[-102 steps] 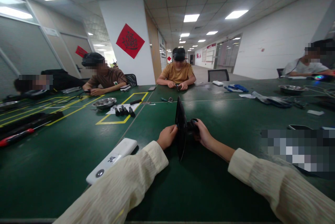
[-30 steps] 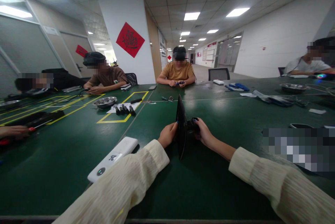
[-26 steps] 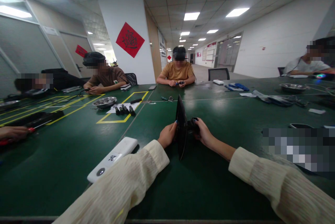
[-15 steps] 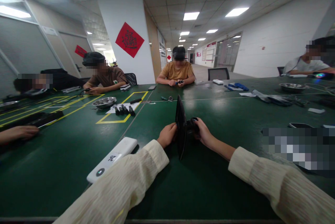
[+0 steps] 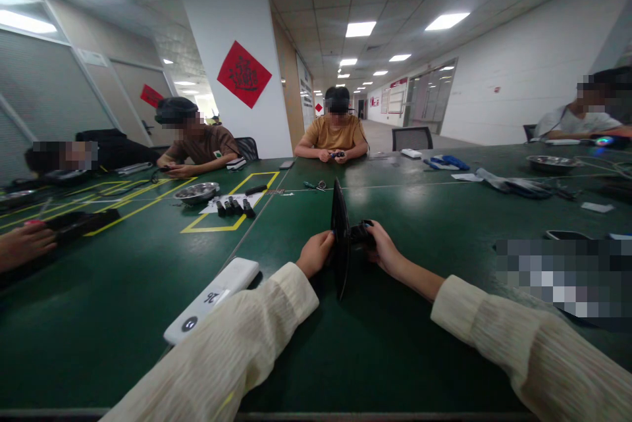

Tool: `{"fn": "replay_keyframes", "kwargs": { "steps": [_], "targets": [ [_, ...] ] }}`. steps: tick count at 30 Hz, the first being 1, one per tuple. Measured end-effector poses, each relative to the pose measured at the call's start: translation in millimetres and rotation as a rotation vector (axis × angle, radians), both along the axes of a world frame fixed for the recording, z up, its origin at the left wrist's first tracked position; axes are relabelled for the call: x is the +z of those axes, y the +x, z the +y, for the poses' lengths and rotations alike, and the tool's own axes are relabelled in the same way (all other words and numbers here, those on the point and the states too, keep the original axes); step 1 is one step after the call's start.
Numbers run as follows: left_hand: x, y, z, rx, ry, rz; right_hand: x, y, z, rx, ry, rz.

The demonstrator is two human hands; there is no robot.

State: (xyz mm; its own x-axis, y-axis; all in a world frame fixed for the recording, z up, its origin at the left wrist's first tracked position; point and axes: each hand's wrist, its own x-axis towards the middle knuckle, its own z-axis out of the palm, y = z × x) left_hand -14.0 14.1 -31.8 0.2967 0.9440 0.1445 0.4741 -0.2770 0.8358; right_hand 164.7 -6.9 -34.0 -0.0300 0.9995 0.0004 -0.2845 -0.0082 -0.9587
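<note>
A thin, flat black panel (image 5: 340,244) stands upright in front of me, seen nearly edge-on. A chunky black part (image 5: 363,236) sticks out from its right side; its exact kind I cannot make out. My left hand (image 5: 316,253) is closed against the panel's left face, with fingertips partly hidden. From the other side, my right hand (image 5: 385,247) grips the chunky black part, fingers wrapped on it. Beside my left forearm lies a white power bank (image 5: 212,300) marked 26.
On the green table (image 5: 395,343) are a metal bowl (image 5: 196,193), several small black parts (image 5: 234,207), pliers (image 5: 316,185), another bowl (image 5: 553,163) and plastic bags (image 5: 513,184). A co-worker's hand (image 5: 29,245) is at the left edge; other people sit around.
My hands and the black panel hold nearly the same place. The co-worker's hand at the left edge has shifted a little left and now shows something red.
</note>
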Motion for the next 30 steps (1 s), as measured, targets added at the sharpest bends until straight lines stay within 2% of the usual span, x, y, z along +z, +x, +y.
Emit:
{"fn": "replay_keyframes", "kwargs": {
  "steps": [13,22,30],
  "targets": [
    [-0.4,0.0,1.1,-0.006,-0.022,-0.021,-2.8,1.5,0.6,0.010,0.001,-0.006],
    [5.9,0.6,-2.7,-0.023,-0.038,-0.035,-5.0,1.6,1.9,0.006,0.021,0.012],
    [0.0,-0.5,0.9,-0.030,-0.016,-0.051,-5.5,0.1,3.6,0.000,0.024,0.003]
  ]
}}
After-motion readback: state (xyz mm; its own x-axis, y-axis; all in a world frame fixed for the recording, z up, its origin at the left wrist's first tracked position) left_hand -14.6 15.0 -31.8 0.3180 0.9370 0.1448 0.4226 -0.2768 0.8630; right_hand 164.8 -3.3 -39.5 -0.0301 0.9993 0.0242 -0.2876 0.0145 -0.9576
